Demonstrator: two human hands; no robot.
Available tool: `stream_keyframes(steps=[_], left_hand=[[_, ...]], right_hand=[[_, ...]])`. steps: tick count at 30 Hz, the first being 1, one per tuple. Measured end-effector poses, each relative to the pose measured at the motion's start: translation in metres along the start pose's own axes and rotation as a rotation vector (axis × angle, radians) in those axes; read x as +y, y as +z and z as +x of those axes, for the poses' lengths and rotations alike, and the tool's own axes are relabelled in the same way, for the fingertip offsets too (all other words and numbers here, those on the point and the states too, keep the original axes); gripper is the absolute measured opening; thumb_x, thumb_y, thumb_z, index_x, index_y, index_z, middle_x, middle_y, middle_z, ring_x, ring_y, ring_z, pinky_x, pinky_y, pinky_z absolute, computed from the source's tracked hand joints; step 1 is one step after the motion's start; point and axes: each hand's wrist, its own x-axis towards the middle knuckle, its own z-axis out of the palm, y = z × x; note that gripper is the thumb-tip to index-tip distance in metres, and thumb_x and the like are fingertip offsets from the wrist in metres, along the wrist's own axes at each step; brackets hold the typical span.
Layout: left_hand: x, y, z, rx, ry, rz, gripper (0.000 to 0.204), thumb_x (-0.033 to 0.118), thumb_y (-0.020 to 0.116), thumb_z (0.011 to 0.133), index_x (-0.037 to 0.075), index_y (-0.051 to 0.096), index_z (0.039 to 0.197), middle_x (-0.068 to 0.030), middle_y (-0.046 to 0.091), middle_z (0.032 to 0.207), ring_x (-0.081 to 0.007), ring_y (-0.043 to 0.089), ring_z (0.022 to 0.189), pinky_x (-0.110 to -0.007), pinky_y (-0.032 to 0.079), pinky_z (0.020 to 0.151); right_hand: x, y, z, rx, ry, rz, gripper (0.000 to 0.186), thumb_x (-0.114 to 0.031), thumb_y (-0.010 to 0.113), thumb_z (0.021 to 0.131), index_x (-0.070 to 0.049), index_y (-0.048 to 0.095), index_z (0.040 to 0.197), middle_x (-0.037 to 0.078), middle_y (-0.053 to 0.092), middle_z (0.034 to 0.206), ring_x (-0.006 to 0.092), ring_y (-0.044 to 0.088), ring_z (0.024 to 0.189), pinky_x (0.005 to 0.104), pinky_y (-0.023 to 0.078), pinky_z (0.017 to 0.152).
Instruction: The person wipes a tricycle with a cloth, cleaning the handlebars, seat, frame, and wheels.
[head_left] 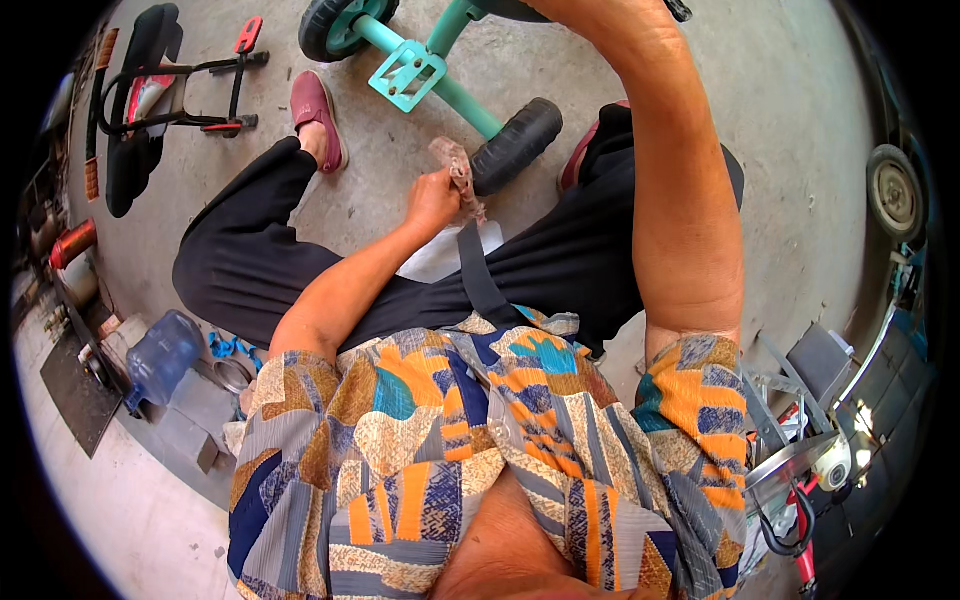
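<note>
My left hand (435,200) is closed around a crumpled, pinkish, see-through piece of plastic or cloth (456,163). It is held beside the near black wheel (517,145) of a teal child's ride-on frame (408,75). Whether the crumpled piece touches that wheel, I cannot tell. A second wheel (335,28), black with a teal hub, is at the far end of the same axle. My right forearm (630,50) reaches forward past the top edge, over the frame's right side. The right hand itself lies outside the picture.
At the far left stands a black frame with a dark pad and red parts (180,95). A blue water jug (163,357) and a red can (73,243) are at the left. On the right are a loose wheel (895,193) and a metal pan (790,460). Concrete floor (790,120) lies around.
</note>
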Motion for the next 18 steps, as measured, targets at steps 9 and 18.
stream_keyframes(steps=[9, 18], left_hand=[[0.048, -0.018, 0.028, -0.034, 0.288, -0.041, 0.030, -0.002, 0.057, 0.071, 0.004, 0.056, 0.101, -0.0166, 0.059, 0.105, -0.0388, 0.055, 0.104, -0.045, 0.045, 0.083], [0.062, -0.021, 0.044, -0.134, 0.227, 0.172, 0.022, 0.000, 0.058, 0.070, 0.003, 0.057, 0.091, -0.0207, 0.063, 0.092, -0.0433, 0.059, 0.092, -0.050, 0.046, 0.076]], right_hand=[[0.001, -0.002, 0.001, 0.082, 0.121, -0.233, 0.025, -0.005, 0.056, 0.074, 0.002, 0.056, 0.099, 0.028, 0.064, 0.091, 0.0453, 0.061, 0.089, 0.0519, 0.049, 0.079], [0.010, 0.002, -0.004, 0.237, -0.030, -0.118, 0.035, -0.006, 0.061, 0.074, 0.002, 0.055, 0.108, 0.028, 0.062, 0.091, 0.0454, 0.060, 0.091, 0.0491, 0.048, 0.082]])
